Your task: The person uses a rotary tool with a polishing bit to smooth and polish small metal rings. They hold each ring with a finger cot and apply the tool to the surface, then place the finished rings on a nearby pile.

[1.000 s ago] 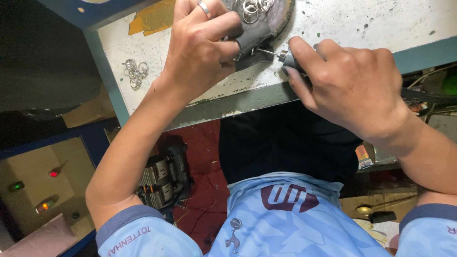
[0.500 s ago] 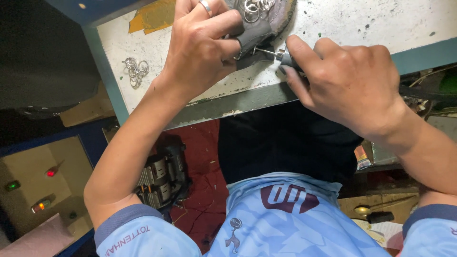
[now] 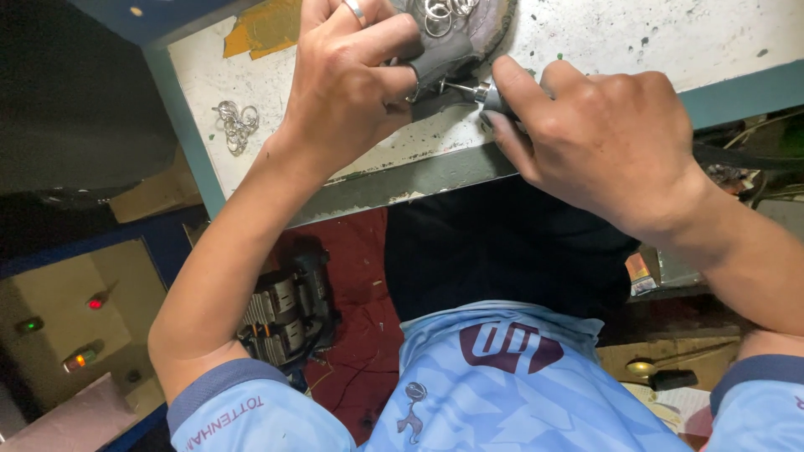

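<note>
At the near edge of a scuffed white worktop (image 3: 586, 38) with a teal rim, the left hand (image 3: 347, 84), a silver ring on one finger, curls down from the wrist and clamps its thumb and fingers on a worn grey pad (image 3: 452, 54). The right hand (image 3: 590, 138) comes in from the right, fingers closed tightly around a slim metal rotary tool (image 3: 481, 92). Its long axis lies nearly level across the view, the thin bit pointing left into the pad beside the left thumb. The tool's body is hidden under the fingers. What the bit touches cannot be made out. Small silver rings (image 3: 444, 12) lie on the pad, cut off by the top edge; another cluster of metal rings (image 3: 234, 125) lies well to the left.
</note>
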